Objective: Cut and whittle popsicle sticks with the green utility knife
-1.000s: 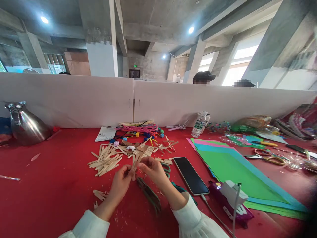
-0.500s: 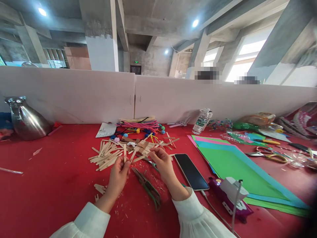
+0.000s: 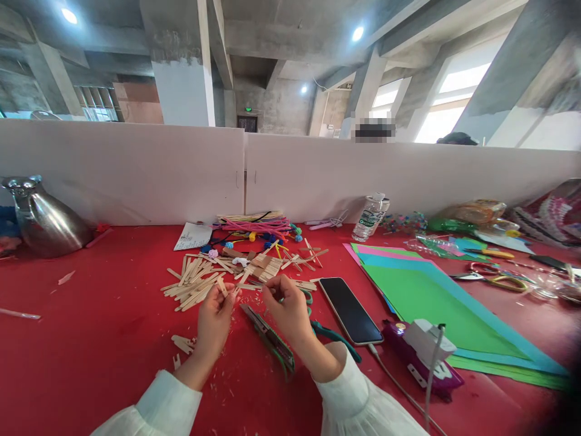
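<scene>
My left hand (image 3: pixel 214 321) is closed, pinching a short wooden craft stick (image 3: pixel 222 286) between thumb and fingers. My right hand (image 3: pixel 290 312) is just to the right of it, its fingers curled into a pinch; whether anything small is in them is hidden. Beyond both hands lies a pile of craft sticks (image 3: pixel 193 293), and a bundle of joined sticks (image 3: pixel 267 268) rests behind my right fingertips. Between my wrists a utility knife (image 3: pixel 267 336) lies on the table. A teal-handled tool (image 3: pixel 338 340) is partly covered by my right forearm.
To the right are a phone (image 3: pixel 349 312) with a cable, a purple packet (image 3: pixel 426 369) and coloured paper sheets (image 3: pixel 436 303). Pipe cleaners (image 3: pixel 258 226) and a plastic bottle (image 3: pixel 370 219) stand near the white partition (image 3: pixel 136 175). A metal jug (image 3: pixel 52 218) is at left; scissors (image 3: pixel 503 280) lie far right.
My right hand has drawn slightly back toward me and left, away from the joined sticks, its fingers more curled. The stick in my left hand has tilted to the left.
</scene>
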Tool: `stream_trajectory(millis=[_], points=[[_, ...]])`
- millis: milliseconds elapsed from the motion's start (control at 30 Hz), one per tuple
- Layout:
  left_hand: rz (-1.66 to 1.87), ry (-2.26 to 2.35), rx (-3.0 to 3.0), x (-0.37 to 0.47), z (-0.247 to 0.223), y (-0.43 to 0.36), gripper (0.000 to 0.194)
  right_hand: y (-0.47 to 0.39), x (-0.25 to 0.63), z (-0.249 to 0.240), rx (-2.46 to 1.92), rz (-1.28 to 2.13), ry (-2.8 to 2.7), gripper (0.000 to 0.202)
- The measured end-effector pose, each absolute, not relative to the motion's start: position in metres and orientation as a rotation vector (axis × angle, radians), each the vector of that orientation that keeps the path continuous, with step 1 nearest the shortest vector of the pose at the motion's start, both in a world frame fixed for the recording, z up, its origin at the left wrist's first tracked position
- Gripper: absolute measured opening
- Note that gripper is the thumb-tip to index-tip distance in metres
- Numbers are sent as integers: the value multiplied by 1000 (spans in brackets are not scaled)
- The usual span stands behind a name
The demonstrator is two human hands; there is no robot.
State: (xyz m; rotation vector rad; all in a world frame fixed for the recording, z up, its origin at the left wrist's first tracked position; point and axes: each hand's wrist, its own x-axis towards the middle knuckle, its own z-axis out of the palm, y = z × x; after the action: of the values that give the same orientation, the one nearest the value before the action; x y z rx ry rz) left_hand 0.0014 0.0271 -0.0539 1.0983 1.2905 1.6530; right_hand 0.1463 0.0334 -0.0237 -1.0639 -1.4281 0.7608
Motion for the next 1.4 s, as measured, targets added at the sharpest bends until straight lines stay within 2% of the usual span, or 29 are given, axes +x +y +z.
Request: stream_trajectory(millis=[267,467,667,833,1167,1400], points=[[1680,1324,1060,1,-55,30,46,28,144,-24,-1064,764,-1449,11],[1654,1348,1166,0,-52,26,38,29,140,-26,-1068,824,-1424,13],[1609,1466,1467,-7,-52,22,46,31,137,-31,-1037,929,-1420,14],[1566,1509,1650,-1,-49,18,37,32,137,-32,-987,941,-1483,19],[1546,1411,1556,2,-47,17,36,34,139,-39,-1009,739,-1644,15],[1558,1409,1698,2,-49,17,32,37,142,-44,-983,496,-1808,16]])
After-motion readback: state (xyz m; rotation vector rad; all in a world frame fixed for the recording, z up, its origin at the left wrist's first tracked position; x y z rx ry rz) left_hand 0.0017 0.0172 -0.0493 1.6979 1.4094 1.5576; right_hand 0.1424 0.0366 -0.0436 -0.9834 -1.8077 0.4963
